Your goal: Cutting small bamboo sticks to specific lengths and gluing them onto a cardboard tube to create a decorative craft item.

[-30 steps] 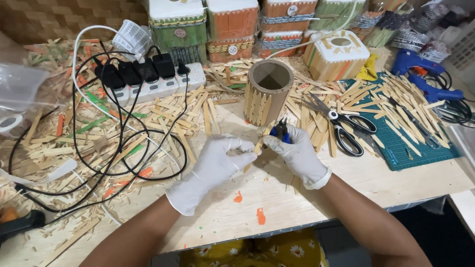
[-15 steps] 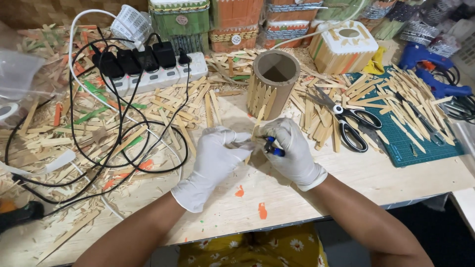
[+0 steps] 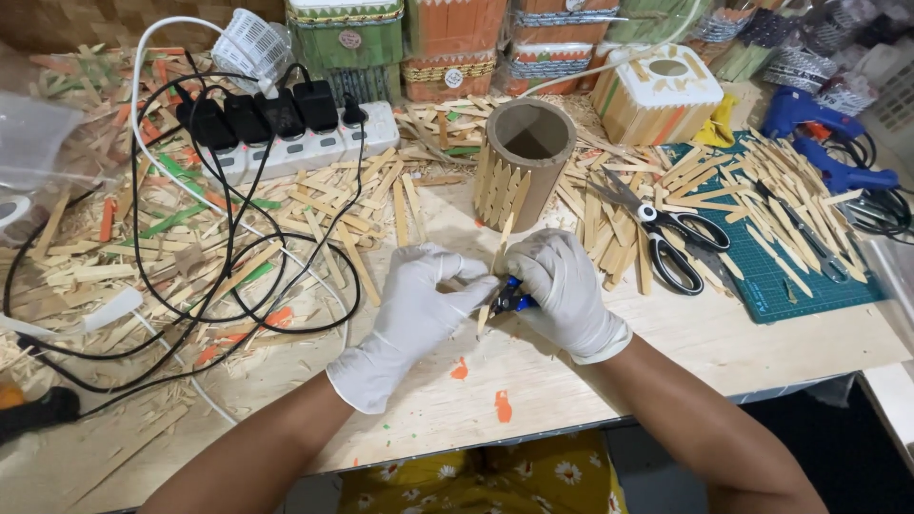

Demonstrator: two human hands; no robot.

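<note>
White-gloved left hand [image 3: 411, 303] and right hand [image 3: 567, 290] pinch one thin pale wooden stick [image 3: 496, 273] between them above the tabletop [image 3: 666, 333]; its long axis runs near-to-far toward the stick-clad cardboard tube [image 3: 522, 160].

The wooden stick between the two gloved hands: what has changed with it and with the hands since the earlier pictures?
The hands drew slightly toward the person. The wooden stick, first hidden between them, now stands out upright, held by the left hand; the right hand works a blue-handled tool on it. The stick-covered tube, scissors and power strip stayed put.
</note>
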